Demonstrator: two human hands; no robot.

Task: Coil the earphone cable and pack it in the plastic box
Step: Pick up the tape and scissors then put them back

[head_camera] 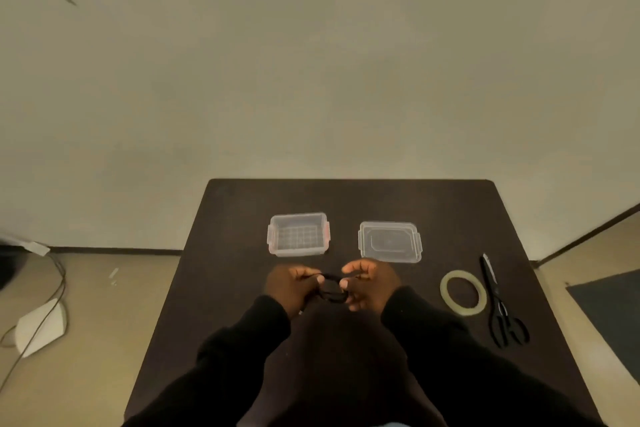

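Fingers [306,274] of my left hand [289,288] are curled round one side of the thin black earphone cable [330,289], and my right hand [372,284] pinches the other side between thumb and fingertips, so both hands are grasping the same small bundle. From the head camera, the cable shows as a few dark loops gathered into a rough ring between my two hands, held just above the dark brown rectangular table [225,253]; against that dark surface I cannot tell how many turns it has or where its ends lie. My black sleeves [450,357] run back toward six o'clock. At about eleven o'clock from my hands sits the small clear plastic box [298,234], open, upright, with pinkish latches on its short sides and a grid pattern on its floor; the cable is outside it, near its front wall but apart. At about one o'clock lies the clear rectangular plastic lid [389,242], flat on the table and well separated from the box. At three o'clock a pale translucent roll of tape [463,293] lies flat, and just beside it, farther toward three o'clock, a pair of black-handled scissors [498,305] lies closed, blades pointing to twelve o'clock and handles toward me.
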